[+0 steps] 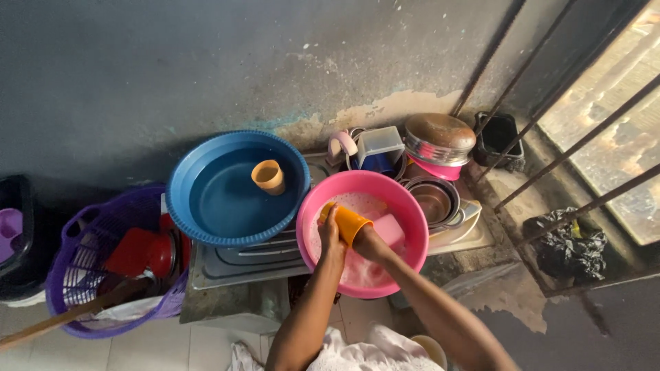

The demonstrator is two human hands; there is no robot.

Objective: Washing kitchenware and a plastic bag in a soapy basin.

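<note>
My left hand grips an orange plastic cup by its side, above the soapy water of a pink basin. My right hand reaches into the cup's open end; its fingers are hidden inside. A pink sponge or soap block sits in the foam just right of the hands. Left of the pink basin stands a blue basin of clear water with a second orange cup standing in it.
A purple basket holds red dishes at the left. A pile of metal pots, a lidded steel pot and plastic containers sits behind the pink basin. Metal trays lie under the basins. Window bars rise at right.
</note>
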